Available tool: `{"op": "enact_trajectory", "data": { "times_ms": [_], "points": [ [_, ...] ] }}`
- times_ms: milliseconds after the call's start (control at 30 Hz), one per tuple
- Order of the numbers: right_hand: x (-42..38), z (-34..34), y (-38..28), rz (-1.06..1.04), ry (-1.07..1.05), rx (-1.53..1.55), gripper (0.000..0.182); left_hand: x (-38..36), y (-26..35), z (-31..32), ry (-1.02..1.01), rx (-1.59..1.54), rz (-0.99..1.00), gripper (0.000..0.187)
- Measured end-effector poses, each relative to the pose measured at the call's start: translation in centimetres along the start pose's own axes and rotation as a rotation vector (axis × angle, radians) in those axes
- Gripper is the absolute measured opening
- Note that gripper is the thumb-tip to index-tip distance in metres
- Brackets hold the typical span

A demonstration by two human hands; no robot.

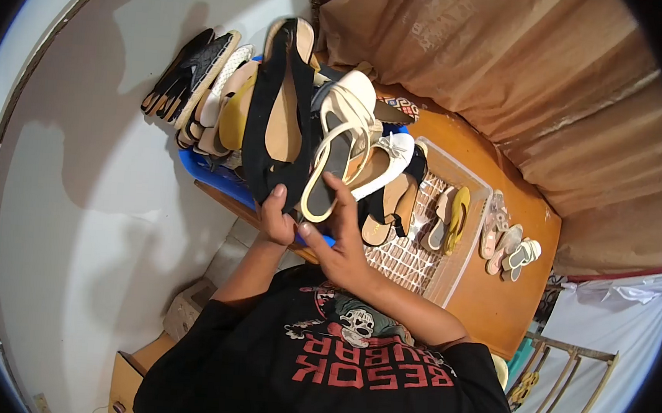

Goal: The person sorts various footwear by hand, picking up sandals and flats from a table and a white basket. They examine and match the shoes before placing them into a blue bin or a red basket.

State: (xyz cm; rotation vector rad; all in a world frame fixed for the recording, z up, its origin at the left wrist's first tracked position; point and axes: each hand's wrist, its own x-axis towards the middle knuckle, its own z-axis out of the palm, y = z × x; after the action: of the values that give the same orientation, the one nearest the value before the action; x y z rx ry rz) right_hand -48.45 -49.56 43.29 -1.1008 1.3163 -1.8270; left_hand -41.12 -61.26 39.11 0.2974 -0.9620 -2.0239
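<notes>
My left hand point(275, 219) is closed at the near end of a black shoe point(257, 136) with a beige insole, its thumb pressed on the black upper. The shoe stands tilted up over a blue basket point(203, 168) packed with footwear. My right hand point(342, 234) grips the near end of a sandal point(320, 196) with cream straps and edging and a dark grey insole. Both hands are close together in front of the basket. Beside the right hand are a white flat with a bow point(390, 158) and a black sandal point(383, 214) with a tan insole.
A clear plastic bin point(461, 265) holds a yellow sandal point(458, 219) and others on the wooden table point(519, 315). Small sandals point(522, 256) lie at the table's right. A brown curtain point(509, 73) hangs behind. At left rises a white wall point(109, 191); a wooden rack point(565, 376) stands lower right.
</notes>
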Motion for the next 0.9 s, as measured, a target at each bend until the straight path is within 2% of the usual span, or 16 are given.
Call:
{"op": "enact_trajectory", "data": {
  "times_ms": [33, 100, 200, 233, 300, 333, 367, 433, 500, 600, 633, 700, 767, 833, 867, 900],
  "points": [
    [-0.2, -0.5, -0.3, -0.035, 0.048, -0.023, 0.072, -0.3, 1.0, 1.4, -0.078, 0.136, 0.003, 0.059],
    [-0.5, -1.9, -1.3, -0.159, 0.114, -0.098, 0.066, -0.2, 2.4, 4.0, -0.131, 0.078, -0.026, 0.055],
    [-1.4, -3.3, -1.5, -0.223, 0.244, 0.071, 0.061, 0.5, 3.6, 6.3, -0.282, 0.273, 0.065, 0.054],
    [-1.6, -4.3, -1.5, -0.308, 0.284, -0.069, 0.064, 0.5, 3.5, 7.1, -0.293, 0.273, 0.052, 0.054],
    [-2.3, -6.1, -0.6, -0.397, 0.260, 0.004, 0.063, 0.5, 3.1, 9.1, -0.362, 0.257, 0.157, 0.059],
    [-2.5, -6.2, -2.0, -0.390, 0.325, 0.025, 0.059, 0.5, 2.5, 9.3, -0.411, 0.344, 0.193, 0.054],
    [-3.3, -7.0, -2.4, -0.381, 0.377, -0.012, 0.043, 0.1, 1.9, 9.7, -0.429, 0.338, 0.176, 0.054],
    [-4.9, -7.7, -4.3, -0.309, 0.533, -0.128, 0.031, -1.1, 0.4, 11.2, -0.386, 0.243, 0.107, 0.049],
    [-6.2, -8.5, -5.7, -0.341, 0.649, -0.124, 0.031, -1.7, -1.2, 12.2, -0.361, 0.169, 0.082, 0.048],
    [-9.1, -11.8, -5.6, -0.296, 0.850, -0.137, 0.029, -2.6, -2.2, 14.1, -0.463, 0.394, 0.102, 0.048],
    [-9.7, -13.0, -5.7, -0.285, 0.876, -0.095, 0.026, -2.5, -2.0, 14.5, -0.543, 0.455, -0.039, 0.046],
    [-11.4, -15.5, -5.9, -0.225, 0.966, -0.056, 0.021, -3.3, -2.2, 17.0, -0.620, 0.560, -0.073, 0.047],
    [-13.8, -18.5, -4.9, -0.158, 0.991, -0.109, 0.019, -4.8, -5.0, 17.5, -0.725, 0.596, -0.165, 0.051],
    [-16.1, -20.6, -3.8, -0.087, 1.017, -0.158, 0.016, -7.1, -8.7, 16.6, -0.676, 0.578, -0.483, 0.048],
    [-17.3, -21.4, -3.4, 0.038, 0.995, -0.189, 0.015, -8.2, -10.2, 15.8, -0.681, 0.585, -0.483, 0.048],
    [-18.5, -22.0, -3.0, 0.162, 0.971, -0.219, 0.013, -9.4, -11.6, 15.1, -0.571, 0.519, -0.639, 0.049]
  ]
}}
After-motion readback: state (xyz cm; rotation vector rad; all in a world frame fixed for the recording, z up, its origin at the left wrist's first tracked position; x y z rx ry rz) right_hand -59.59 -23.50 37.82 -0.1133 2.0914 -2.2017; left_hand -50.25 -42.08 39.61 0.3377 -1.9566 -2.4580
